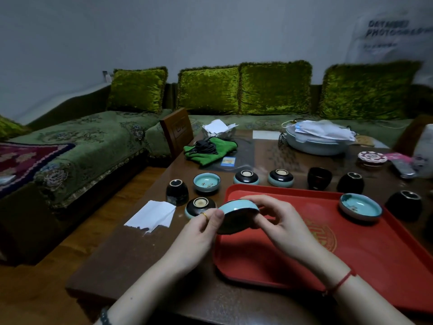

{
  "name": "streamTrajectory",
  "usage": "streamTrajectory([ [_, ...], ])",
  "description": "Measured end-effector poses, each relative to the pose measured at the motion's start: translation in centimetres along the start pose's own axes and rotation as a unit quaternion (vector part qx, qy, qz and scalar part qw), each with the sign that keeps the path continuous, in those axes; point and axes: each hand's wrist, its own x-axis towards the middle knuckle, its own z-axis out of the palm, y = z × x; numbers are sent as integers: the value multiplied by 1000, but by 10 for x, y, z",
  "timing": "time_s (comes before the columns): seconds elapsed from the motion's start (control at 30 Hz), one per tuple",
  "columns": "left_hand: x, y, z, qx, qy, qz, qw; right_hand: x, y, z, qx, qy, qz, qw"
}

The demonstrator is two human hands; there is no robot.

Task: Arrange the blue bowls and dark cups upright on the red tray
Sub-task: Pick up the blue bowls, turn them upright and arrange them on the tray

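Note:
Both my left hand [202,227] and my right hand [278,221] hold one blue bowl [236,215], tilted on its side above the left part of the red tray [351,249]. One blue bowl [360,206] stands upright on the tray's far right. Off the tray, an upright blue bowl [206,182] sits on the table. Three bowls lie upside down: one [199,206] by my left hand, two [246,177] [280,178] behind the tray. A dark cup [319,178] stands upright behind the tray. Inverted dark cups sit at the left [177,191] and right [350,182] [403,204].
A white tissue [152,215] lies near the table's left edge. Farther back are a green cloth with cables [209,148], a grey lidded pot [316,141], a coaster [372,158] and a remote [401,168]. A green sofa [93,146] runs behind and left.

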Motion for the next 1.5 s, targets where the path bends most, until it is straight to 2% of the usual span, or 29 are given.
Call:
streamTrajectory([
  [0.2,17,15,45,-76,-39,16,996,-15,10,-46,-9,52,43,998],
  [0.43,35,27,92,-9,-135,41,990,-42,21,-96,97,68,138,983],
  [0.53,44,29,114,-6,-143,56,988,-54,24,-115,125,58,160,977],
  [0.73,57,32,152,18,-134,77,988,-78,40,-151,109,10,173,979],
  [0.93,69,34,186,76,-128,93,984,-94,57,-172,57,50,183,980],
  [1.13,80,33,216,132,-120,97,979,-109,80,-195,-124,82,202,968],
  [1.4,85,29,233,188,-144,89,967,-121,102,-204,-193,67,255,945],
  [1.5,87,27,234,207,-144,94,963,-120,104,-204,-210,68,243,945],
])
